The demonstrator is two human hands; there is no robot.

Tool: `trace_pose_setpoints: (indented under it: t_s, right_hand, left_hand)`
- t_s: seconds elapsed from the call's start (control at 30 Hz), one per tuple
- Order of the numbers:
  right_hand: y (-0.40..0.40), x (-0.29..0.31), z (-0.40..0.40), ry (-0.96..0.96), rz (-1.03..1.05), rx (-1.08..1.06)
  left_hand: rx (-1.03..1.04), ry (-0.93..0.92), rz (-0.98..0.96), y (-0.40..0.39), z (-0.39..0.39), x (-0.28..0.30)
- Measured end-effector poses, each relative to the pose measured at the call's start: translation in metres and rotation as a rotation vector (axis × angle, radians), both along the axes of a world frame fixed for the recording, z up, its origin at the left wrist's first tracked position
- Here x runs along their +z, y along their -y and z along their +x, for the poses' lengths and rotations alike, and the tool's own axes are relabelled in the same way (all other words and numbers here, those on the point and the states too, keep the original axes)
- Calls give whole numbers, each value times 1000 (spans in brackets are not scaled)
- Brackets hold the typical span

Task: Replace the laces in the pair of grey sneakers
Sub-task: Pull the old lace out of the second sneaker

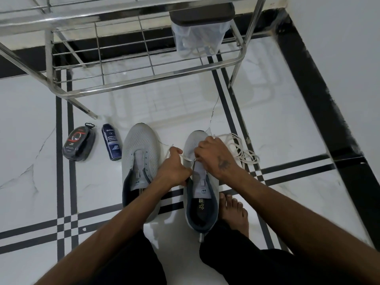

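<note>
- The right sneaker (200, 194) is stood on the tiled floor (287, 128), beside the unlaced left sneaker (139, 161).
- A white lace (186, 157) is pinched by the left hand (172, 167) beside the toe.
- The same lace is pinched at the eyelets by the right hand (216, 155); its loose length (240, 149) is piled just right.
</note>
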State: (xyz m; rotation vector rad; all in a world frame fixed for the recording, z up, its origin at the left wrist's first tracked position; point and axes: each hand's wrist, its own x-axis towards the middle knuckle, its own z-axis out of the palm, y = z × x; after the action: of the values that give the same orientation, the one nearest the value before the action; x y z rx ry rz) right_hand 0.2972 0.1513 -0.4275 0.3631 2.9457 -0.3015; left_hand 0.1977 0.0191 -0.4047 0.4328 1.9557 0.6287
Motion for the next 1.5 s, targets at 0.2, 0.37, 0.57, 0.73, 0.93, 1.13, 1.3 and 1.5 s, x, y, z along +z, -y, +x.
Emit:
trace_pose_setpoints:
  t_s: [0.2, 0.37, 0.57, 0.73, 0.93, 1.13, 1.3, 1.5]
  right_hand:
    - [-27, 14, 19, -246, -323, -1097]
    - [-15, 9, 32, -174, -284, -806]
    - [10, 0, 3, 28, -91, -32]
    - [-25, 16, 4, -27, 69, -406]
    - [-27, 21, 26, -76, -398, -429]
    - [-2, -2, 3, -18, -237, -48]
    - [-1, -3, -1, -46, -27, -36]
    - [-17, -5, 28, -219, -314, -1029]
  left_hand:
    - [46, 13, -8, 5, 0, -4]
    - [8, -12, 7, 5, 1, -7]
    - [-37, -21, 7, 4, -1, -7]
    - [-14, -1, 4, 11, -3, -9]
    - [38, 77, 73, 11, 0, -5]
    - [-325, -454, 102, 14, 3, 0]
    - [-248, -385, 2, 16, 3, -1]
    - [-253, -336, 9, 6, 10, -1]
